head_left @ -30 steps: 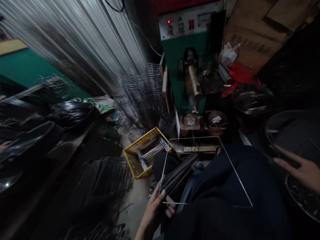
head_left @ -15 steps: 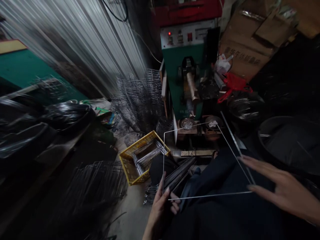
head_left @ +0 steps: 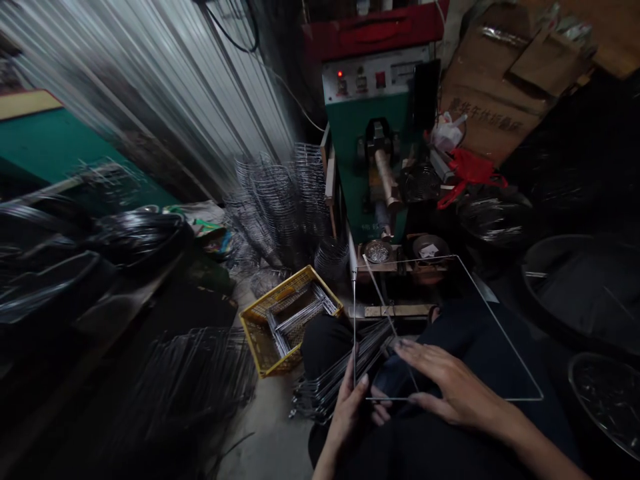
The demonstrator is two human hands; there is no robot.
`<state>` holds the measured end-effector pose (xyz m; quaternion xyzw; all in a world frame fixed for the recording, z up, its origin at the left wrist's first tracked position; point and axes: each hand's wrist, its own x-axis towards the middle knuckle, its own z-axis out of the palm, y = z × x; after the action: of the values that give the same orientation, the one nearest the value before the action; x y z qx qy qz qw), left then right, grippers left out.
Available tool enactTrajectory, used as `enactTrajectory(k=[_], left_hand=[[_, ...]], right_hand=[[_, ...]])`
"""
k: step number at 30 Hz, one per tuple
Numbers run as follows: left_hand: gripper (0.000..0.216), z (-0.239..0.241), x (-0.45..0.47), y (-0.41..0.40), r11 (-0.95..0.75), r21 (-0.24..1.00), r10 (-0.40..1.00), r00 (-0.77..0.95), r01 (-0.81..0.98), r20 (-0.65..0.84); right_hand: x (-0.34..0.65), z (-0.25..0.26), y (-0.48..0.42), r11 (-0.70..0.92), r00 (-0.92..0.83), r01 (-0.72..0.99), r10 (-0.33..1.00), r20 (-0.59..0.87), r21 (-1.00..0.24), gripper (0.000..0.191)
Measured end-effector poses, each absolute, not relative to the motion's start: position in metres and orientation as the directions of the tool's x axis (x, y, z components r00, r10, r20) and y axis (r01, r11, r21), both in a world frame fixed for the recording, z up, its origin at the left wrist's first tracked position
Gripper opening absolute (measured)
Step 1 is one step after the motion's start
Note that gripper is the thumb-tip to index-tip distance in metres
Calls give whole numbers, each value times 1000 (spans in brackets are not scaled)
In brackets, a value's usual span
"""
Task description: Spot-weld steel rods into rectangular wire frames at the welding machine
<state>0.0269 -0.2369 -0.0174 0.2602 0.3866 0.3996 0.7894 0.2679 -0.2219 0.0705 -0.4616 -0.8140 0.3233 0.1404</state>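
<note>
A thin four-sided wire frame [head_left: 500,325] is held upright over the person's lap. My left hand [head_left: 349,400] is closed on its lower left corner, thumb pressed to the wire. My right hand [head_left: 445,380] reaches across inside the frame's outline, closed on a straight thin metal rod [head_left: 379,288] that slants up and left. The rod's top lies near the frame's upper left corner. The right thumb is close to the frame's bottom wire; whether it touches cannot be made out. Below the left hand lies a bundle of bent wires [head_left: 330,387].
A yellow crate [head_left: 253,343] holds metal rods. Ahead stands a green machine [head_left: 350,153] with a bowl of small metal parts [head_left: 379,251] at its foot. Stacked wire racks [head_left: 273,193] are left of it. Dark tubs [head_left: 530,267] line the right side.
My right hand has moved left with the rod, from the frame's right corner toward my left hand. The frame has shifted a little to the right and turned.
</note>
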Motion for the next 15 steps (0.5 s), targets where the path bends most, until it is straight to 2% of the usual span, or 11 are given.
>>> enactTrajectory(k=[6, 15], left_hand=[[90, -14, 22, -233, 491, 740, 869, 325, -459, -374], [86, -5, 28, -228, 476, 741, 878, 308, -474, -367]], right_hand=[[297, 52, -231, 191, -371, 754, 913, -167, -629, 68], [297, 45, -227, 200, -374, 754, 914, -158, -626, 76]])
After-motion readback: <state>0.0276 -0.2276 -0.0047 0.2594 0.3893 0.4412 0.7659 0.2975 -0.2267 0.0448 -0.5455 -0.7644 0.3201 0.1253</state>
